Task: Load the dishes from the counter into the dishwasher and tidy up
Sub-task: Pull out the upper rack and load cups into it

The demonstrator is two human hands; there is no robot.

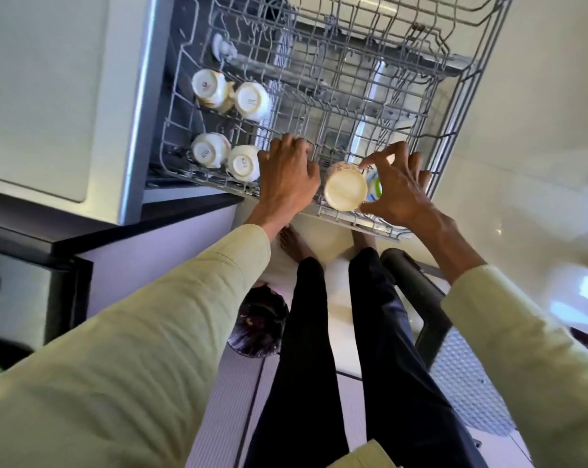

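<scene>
Head view: mid-loading, upper rack (461, 106) pulled out, four cups (248, 101) upside down at its left. Left hand (287, 177) lay on the near rack edge, fingers curled over the wires, apparently holding nothing. Right hand (399, 187) pinched an inverted cream cup (346, 187) at near-centre. Next, likely: seat it between tines, then let go.

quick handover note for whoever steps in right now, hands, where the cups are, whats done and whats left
Left hand: lies on the upper rack front, fingers bent over the wires; whether it holds anything is hidden.
Right hand: fingers spread around an upside-down cream cup at the rack front; a green-trimmed piece sits under the palm.
Done: four cups upside down on the rack's left side.
Left: seat this cup; counter out of view.
</scene>
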